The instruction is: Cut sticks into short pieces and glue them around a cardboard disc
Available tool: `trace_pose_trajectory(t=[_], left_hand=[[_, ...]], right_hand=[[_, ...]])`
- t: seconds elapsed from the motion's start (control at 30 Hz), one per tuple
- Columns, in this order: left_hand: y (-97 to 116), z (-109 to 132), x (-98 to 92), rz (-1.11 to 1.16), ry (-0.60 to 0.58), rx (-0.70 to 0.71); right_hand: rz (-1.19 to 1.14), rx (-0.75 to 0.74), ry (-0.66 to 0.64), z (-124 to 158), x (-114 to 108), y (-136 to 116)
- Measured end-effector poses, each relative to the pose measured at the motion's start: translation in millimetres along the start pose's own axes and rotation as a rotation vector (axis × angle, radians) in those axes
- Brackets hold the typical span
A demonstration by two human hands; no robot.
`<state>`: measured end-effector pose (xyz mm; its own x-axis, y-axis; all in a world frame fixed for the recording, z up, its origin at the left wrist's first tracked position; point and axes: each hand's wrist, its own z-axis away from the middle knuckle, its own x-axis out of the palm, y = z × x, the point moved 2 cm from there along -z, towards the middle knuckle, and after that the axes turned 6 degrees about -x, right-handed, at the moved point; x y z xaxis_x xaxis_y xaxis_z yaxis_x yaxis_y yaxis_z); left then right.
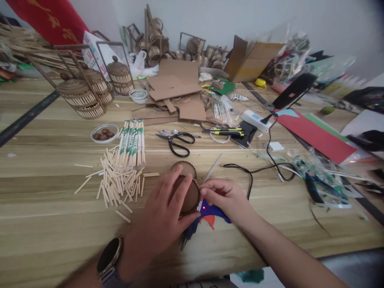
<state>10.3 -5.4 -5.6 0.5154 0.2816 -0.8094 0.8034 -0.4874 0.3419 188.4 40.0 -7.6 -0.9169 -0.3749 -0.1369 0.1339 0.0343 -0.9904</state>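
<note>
My left hand (166, 208), with a watch on its wrist, lies over a round brown cardboard disc (189, 198), its fingers spread on the top and the thumb at the near edge. Behind it lies a second brown disc (187, 168) with a ridged rim. My right hand (223, 196) pinches at the disc's right edge; what is between its fingertips is too small to make out. A blue glue gun (214, 212) with an orange trigger and a lit red light lies under and beside my hands, its nozzle toward the near left.
Cut sticks (112, 184) and wrapped chopsticks (132, 140) lie left, by a lid of brown balls (105, 134). Black scissors (180, 144), a cutter (226, 131) and cardboard (177, 80) are behind. A black cable (270, 148) runs right. Lidded baskets (81, 98) stand back left.
</note>
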Motion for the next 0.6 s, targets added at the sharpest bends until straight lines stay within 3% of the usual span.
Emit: trace_pose_trajectory(t=[0.13, 0.37, 0.6], left_hand=[[1.1, 0.2, -1.5, -0.010, 0.021, 0.026], [0.9, 1.6, -5.7, 0.087, 0.040, -0.005], [-0.2, 1.1, -4.0, 0.166, 0.067, -0.149]], right_hand=[[-0.176, 0.109, -0.028, -2.0, 2.1, 5.7], [-0.231, 0.099, 0.069, -1.5, 0.0, 6.1], [-0.301, 0.093, 0.105, -2.5, -1.8, 9.3]])
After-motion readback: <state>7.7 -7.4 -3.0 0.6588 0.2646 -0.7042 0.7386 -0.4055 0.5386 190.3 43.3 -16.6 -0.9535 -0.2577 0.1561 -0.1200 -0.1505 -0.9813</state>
